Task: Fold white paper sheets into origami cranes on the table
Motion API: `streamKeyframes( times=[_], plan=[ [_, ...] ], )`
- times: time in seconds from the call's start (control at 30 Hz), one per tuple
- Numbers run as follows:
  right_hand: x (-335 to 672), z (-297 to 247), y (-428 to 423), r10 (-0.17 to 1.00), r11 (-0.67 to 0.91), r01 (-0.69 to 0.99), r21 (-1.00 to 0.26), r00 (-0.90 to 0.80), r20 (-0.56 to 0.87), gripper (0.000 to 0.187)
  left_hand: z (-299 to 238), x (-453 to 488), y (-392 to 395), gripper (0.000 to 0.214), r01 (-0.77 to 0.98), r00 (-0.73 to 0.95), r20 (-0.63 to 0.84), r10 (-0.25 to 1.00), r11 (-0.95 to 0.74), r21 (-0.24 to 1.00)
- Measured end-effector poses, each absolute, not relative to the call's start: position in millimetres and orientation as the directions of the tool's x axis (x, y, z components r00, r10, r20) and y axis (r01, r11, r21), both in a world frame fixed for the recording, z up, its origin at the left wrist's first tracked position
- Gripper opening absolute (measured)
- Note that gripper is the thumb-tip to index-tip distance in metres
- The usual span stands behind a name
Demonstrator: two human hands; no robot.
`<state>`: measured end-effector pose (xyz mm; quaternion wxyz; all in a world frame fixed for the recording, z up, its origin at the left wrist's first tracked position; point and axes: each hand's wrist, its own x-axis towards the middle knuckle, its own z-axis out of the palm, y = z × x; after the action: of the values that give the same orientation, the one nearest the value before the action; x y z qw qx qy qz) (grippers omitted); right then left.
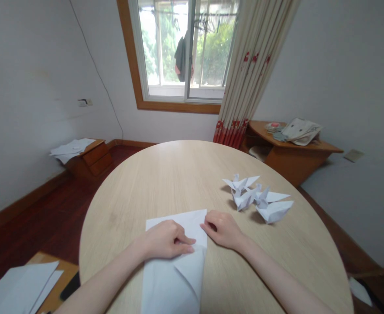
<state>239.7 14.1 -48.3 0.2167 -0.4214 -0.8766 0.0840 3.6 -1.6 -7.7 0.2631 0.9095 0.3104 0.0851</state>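
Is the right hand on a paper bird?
No, the right hand is at the right edge of the sheet, and the paper birds stand apart from it.

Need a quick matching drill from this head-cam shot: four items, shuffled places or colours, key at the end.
Items
1. Left hand
2. Right hand
3. Folded paper birds
4. Curtain

Places or colours
A. Cream, with red at the bottom
B. Resting on top of the white paper
C. Grouped on the right side of the round table
D. At the white paper's right edge

Pairs: 1-B, 2-D, 3-C, 4-A
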Motion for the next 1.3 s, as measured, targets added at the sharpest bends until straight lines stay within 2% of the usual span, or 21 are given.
streamKeyframes(
  times=[0.33, 0.57, 0.67, 0.8, 1.03, 1.13, 1.3],
  plan=[
    [242, -40, 7, 0.745, 0.666, 0.637, -0.389, -0.598, 0.296, 0.023, -2, 3, -6, 0.043, 0.549, 0.751, -0.034, 0.66, -0.595, 0.587],
    [242, -39, 3, 0.741, 0.666, 0.606, -0.434, -0.605, 0.291, 0.025, -7, 5, -6, 0.031, 0.625, 0.669, -0.045, 0.742, -0.529, 0.573],
    [242, -39, 2, 0.719, 0.691, 0.572, -0.443, -0.611, 0.332, 0.027, -8, 5, -5, 0.026, 0.632, 0.659, -0.066, 0.75, -0.503, 0.589],
    [241, -37, 2, 0.674, 0.738, 0.549, -0.392, -0.579, 0.458, 0.031, -8, 6, -4, 0.023, 0.643, 0.654, -0.093, 0.751, -0.488, 0.59],
    [242, -28, -4, 0.562, 0.821, 0.463, -0.336, -0.549, 0.618, 0.019, -10, 7, -1, 0.043, 0.652, 0.646, -0.134, 0.752, -0.451, 0.609],
    [242, -25, -7, 0.508, 0.858, 0.405, -0.315, -0.587, 0.63, 0.02, -13, 7, 1, 0.044, 0.649, 0.645, -0.125, 0.754, -0.454, 0.61],
    [240, -24, -8, 0.492, 0.871, 0.348, -0.347, -0.634, 0.597, 0.026, -16, 5, 6, 0.042, 0.652, 0.632, -0.092, 0.769, -0.464, 0.599]
  ],
)
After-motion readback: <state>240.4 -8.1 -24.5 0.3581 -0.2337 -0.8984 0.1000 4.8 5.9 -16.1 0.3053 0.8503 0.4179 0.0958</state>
